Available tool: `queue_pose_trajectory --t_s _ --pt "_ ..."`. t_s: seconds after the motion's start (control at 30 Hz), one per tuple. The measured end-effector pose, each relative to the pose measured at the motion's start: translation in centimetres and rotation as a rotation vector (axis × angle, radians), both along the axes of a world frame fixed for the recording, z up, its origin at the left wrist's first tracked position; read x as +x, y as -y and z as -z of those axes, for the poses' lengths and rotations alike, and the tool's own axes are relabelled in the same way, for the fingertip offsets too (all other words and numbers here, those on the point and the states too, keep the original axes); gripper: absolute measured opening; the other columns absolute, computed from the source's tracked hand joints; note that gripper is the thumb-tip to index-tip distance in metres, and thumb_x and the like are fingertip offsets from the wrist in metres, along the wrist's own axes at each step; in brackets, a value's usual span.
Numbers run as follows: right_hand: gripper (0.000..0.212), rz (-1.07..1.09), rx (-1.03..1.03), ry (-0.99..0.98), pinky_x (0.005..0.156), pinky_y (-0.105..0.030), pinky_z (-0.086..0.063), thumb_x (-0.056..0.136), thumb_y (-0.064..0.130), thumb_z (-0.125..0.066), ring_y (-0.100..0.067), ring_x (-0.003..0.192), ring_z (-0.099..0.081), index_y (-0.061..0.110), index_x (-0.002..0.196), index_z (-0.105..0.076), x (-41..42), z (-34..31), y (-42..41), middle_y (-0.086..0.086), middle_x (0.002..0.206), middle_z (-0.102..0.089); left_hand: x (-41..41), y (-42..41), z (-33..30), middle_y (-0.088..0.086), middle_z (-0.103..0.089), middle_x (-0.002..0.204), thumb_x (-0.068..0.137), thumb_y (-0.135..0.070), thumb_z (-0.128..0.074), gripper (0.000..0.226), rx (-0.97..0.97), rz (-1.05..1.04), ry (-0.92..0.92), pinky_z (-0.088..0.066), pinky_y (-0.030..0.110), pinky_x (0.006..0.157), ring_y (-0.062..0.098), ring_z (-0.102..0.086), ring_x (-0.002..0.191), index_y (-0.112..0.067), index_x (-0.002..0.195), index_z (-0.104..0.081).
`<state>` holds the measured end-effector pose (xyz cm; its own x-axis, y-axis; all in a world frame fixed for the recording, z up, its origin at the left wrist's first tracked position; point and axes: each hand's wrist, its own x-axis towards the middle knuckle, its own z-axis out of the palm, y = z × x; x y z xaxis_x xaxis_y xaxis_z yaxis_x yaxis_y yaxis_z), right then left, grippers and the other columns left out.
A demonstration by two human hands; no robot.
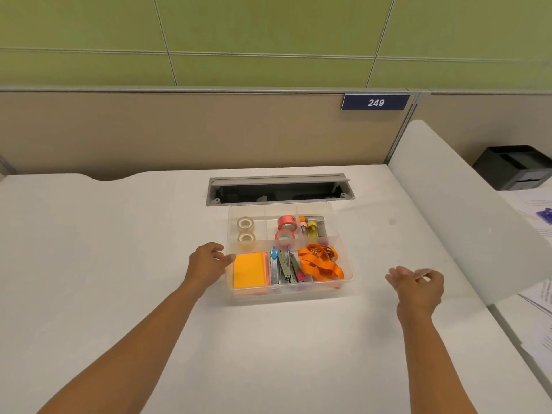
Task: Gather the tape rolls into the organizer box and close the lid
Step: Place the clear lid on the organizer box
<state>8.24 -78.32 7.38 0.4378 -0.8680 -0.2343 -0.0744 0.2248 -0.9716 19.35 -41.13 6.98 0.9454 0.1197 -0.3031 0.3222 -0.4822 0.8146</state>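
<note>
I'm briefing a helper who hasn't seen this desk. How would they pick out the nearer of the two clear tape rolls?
Find the clear organizer box on the white desk, just in front of the cable slot. In its far-left compartment sit two clear tape rolls; take the nearer clear tape roll, closer to the left hand. Unlike the pink rolls beside it, it is colourless.

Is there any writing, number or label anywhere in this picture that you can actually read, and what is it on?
"249": white digits on the dark blue sign fixed to the top of the beige partition.
Printed papers at the right edge: lines of text, too small and blurred to read.
The red tape rolls bear markings, also unreadable.
Nothing else legible.
</note>
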Motion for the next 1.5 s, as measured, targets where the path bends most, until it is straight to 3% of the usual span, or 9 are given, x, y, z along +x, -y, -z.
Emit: queue_pose_trajectory --t_s 0.13,0.33,0.53,0.6,0.77,0.97,1.13,1.3,1.5 --pt "0.017 -0.064 -0.565 -0.166 0.066 -0.032 -0.047 0.084 0.003 -0.058 -0.025 0.073 -0.065 0.013 0.09 -0.046 0.9 -1.8 -0.7 -0.003 0.079 -0.067 0.5 -0.3 -1.6 0.006 -0.067 0.105 0.087 -0.039 -0.064 0.036 0.037 -0.075 0.119 -0.051 0.039 0.087 0.025 -0.062 0.096 -0.008 0.107 -0.064" --pt "0.011 -0.25 -1.043 -0.009 0.06 -0.029 -0.04 0.09 -0.004 -0.057 -0.032 0.066 -0.059 0.005 0.093 -0.052 2.3 -3.9 -2.3 -0.01 0.078 -0.065 1.7 -1.7 -3.7 0.008 -0.068 0.101 0.092 -0.048 -0.052 0.04 -0.1 -0.061 0.197 -0.055 0.046 0.088 0.026 -0.065 0.093 -0.013 0.104 -0.064" --pt "0.022 -0.515 -1.281 0.167 0.098 -0.035 -0.045 0.088 -0.012 -0.051 0.001 0.116 -0.047 -0.011 0.109 -0.058 4.0 -4.9 -2.4 -0.012 0.112 -0.067 2.5 -5.0 -6.0 0.015 -0.064 0.111 0.092 -0.061 -0.034 0.065 -0.704 -0.08 -0.054 -0.054 0.043 0.083 0.032 -0.064 0.101 -0.006 0.116 -0.06" --pt "0.023 -0.62 -1.312 0.2 0.1 -0.03 -0.043 0.089 -0.012 -0.052 -0.012 0.121 -0.05 -0.009 0.11 -0.059 4.4 -4.8 -2.4 -0.006 0.117 -0.063 2.4 -6.0 -6.1 0.016 -0.066 0.112 0.09 -0.065 -0.032 0.071 -0.793 -0.049 -0.148 -0.055 0.039 0.077 0.031 -0.065 0.099 -0.005 0.117 -0.06" --pt "0.04 -0.797 -1.299 0.201 0.103 -0.037 -0.039 0.087 -0.013 -0.055 -0.037 0.129 -0.043 0.018 0.113 -0.054 4.6 -4.7 -3.4 -0.014 0.124 -0.063 1.2 -6.3 -5.8 0.013 -0.068 0.095 0.092 -0.045 -0.053 0.05 -0.738 0.037 -0.265 -0.05 0.019 0.046 0.014 -0.064 0.062 0.0 0.111 -0.064" --pt "0.022 -0.616 -1.127 0.216 0.098 -0.021 -0.042 0.082 -0.003 -0.069 -0.025 0.116 -0.056 0.011 0.099 -0.066 5.0 -4.9 -5.2 -0.011 0.12 -0.062 -0.3 -5.7 -4.7 0.008 -0.058 0.079 0.092 -0.012 -0.058 0.017 -0.605 0.03 -0.186 -0.031 0.015 0.038 0.007 -0.048 0.047 -0.001 0.102 -0.066" --pt "0.029 -0.735 -0.487 0.159 0.082 -0.039 -0.057 0.089 -0.001 -0.06 -0.03 0.087 -0.068 0.02 0.108 -0.067 5.4 -4.0 -5.0 -0.009 0.098 -0.068 -2.0 -4.9 -4.4 0.007 -0.067 0.081 0.093 -0.011 -0.057 0.006 -0.644 -0.008 -0.103 -0.045 0.018 0.046 0.011 -0.058 0.056 -0.008 0.095 -0.062" --pt "0.034 -0.74 0.003 0.137 0.064 -0.034 -0.057 0.095 -0.002 -0.043 -0.03 0.082 -0.068 0.011 0.124 -0.055 5.7 -4.3 -4.2 -0.014 0.105 -0.069 -3.4 -3.2 -3.7 0.012 -0.065 0.081 0.092 -0.006 -0.058 0.004 -0.56 -0.035 -0.027 -0.052 0.025 0.049 0.017 -0.061 0.056 -0.004 0.096 -0.058" --pt "0.046 -0.78 -0.383 -0.188 0.079 -0.034 -0.048 0.095 0.024 -0.056 -0.023 0.1 -0.059 0.017 0.139 -0.045 6.3 -1.6 -3.8 -0.001 0.129 -0.059 -4.0 -0.6 -1.3 0.008 -0.064 0.086 0.09 -0.02 -0.062 0.011 -0.236 -0.08 0.058 -0.052 0.033 0.06 0.02 -0.066 0.071 -0.01 0.095 -0.059"
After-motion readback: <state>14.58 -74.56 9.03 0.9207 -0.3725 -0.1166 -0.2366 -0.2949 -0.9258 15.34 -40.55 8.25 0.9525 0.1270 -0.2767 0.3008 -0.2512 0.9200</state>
